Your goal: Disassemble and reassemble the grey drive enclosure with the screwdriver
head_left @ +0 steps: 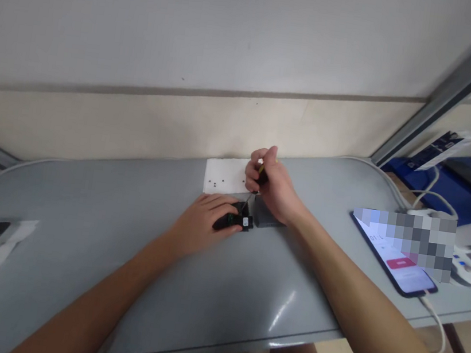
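Tabletop (136, 302): smooth grey, glossy sheen near front edge. Black device (226, 221), hard-looking, small whitish label, lies mid-table; left hand (201, 221) closed around it, fingers over the top, thumb along the near side. Right hand (276, 182) has fingers curled tight on a screwdriver (263, 175), dark handle with yellow, thin shaft angled down to the device. Flat grey block (265, 220), straight-edged, just right of it, partly under the right wrist. Counts: one device, one screwdriver, one block, one white paper sheet (223, 169) behind, about five tiny dark specks on it, one lit phone (397, 267) at right.
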Demonstrator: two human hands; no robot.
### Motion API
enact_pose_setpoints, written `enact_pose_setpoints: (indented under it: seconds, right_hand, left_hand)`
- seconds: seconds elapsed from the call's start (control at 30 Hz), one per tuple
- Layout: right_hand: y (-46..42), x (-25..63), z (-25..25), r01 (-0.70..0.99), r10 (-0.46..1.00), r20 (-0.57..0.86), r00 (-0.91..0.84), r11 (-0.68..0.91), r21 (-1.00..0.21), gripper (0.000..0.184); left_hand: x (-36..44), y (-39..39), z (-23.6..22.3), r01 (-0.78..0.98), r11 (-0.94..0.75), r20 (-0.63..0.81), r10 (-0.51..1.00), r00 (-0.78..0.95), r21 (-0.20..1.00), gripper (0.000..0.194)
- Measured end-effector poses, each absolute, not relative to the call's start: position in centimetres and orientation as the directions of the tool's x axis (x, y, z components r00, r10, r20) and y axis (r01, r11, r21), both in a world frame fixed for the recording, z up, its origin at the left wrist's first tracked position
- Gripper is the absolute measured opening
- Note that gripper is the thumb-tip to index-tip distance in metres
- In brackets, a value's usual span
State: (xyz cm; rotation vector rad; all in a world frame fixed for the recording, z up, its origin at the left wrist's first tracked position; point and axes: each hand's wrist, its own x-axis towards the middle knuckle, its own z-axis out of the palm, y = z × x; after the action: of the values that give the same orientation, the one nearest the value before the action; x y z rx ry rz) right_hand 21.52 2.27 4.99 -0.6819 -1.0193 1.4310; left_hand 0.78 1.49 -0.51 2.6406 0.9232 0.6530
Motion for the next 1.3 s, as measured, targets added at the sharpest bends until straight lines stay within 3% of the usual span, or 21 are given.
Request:
enact_pose_setpoints:
  seconds: [0.1, 0.23, 0.47, 0.8, 0.87, 1.0, 1.13, 1.23, 1.3]
  right_hand:
    - [2.5, 21.8, 4.8, -0.549, 0.973, 0.137, -0.184, 0.013, -0.836, 0.048]
    - [2.5, 22.2, 4.5, -0.558, 0.969, 0.148, -0.196, 0.014, -0.830, 0.034]
    - [2.1, 21.7, 4.7, -0.540, 0.973, 0.141, -0.182, 0.021, -0.842, 0.051]
    - [2.6, 22.3, 4.5, -0.589, 0.974, 0.144, -0.173, 0.015, -0.808, 0.035]
    - [2.6, 22.3, 4.5, -0.562, 0.977, 0.151, -0.149, 0.042, -0.826, 0.041]
    - [2.4, 22.0, 4.5, -0.274, 0.984, 0.177, -0.001, 0.170, -0.947, 0.052]
    - [2.6, 21.9, 3.8, 0.127, 0.926, 0.359, 0.118, 0.345, -0.930, 0.036]
    - [3.2, 22.3, 3.1, 0.398, 0.904, 0.398, 0.155, 0.312, -0.863, 0.034]
    - [3.6, 22.8, 2.7, 0.447, 0.878, 0.401, 0.263, 0.257, -0.857, 0.037]
  left_hand:
    - [0.8, 1.4, -0.5, 0.559, -0.712, 0.286, 0.692, 0.663, 0.425, 0.033]
    - [0.9, 1.3, -0.3, 0.533, -0.732, 0.277, 0.665, 0.693, 0.425, 0.032]
    - [0.8, 1.3, -0.4, 0.511, -0.784, 0.325, 0.615, 0.719, 0.353, 0.025]
    - [1.0, 1.4, -0.9, 0.491, -0.813, 0.405, 0.582, 0.705, 0.314, 0.019]
    - [1.0, 1.4, -0.8, 0.486, -0.817, 0.409, 0.576, 0.707, 0.311, 0.019]
    - [0.9, 1.4, -0.8, 0.483, -0.821, 0.406, 0.571, 0.714, 0.306, 0.019]
    - [0.9, 1.3, -0.8, 0.503, -0.813, 0.389, 0.582, 0.714, 0.293, 0.018]
    - [0.9, 1.3, -0.7, 0.510, -0.810, 0.372, 0.586, 0.720, 0.287, 0.019]
    - [0.9, 1.3, -0.5, 0.514, -0.809, 0.362, 0.587, 0.724, 0.284, 0.020]
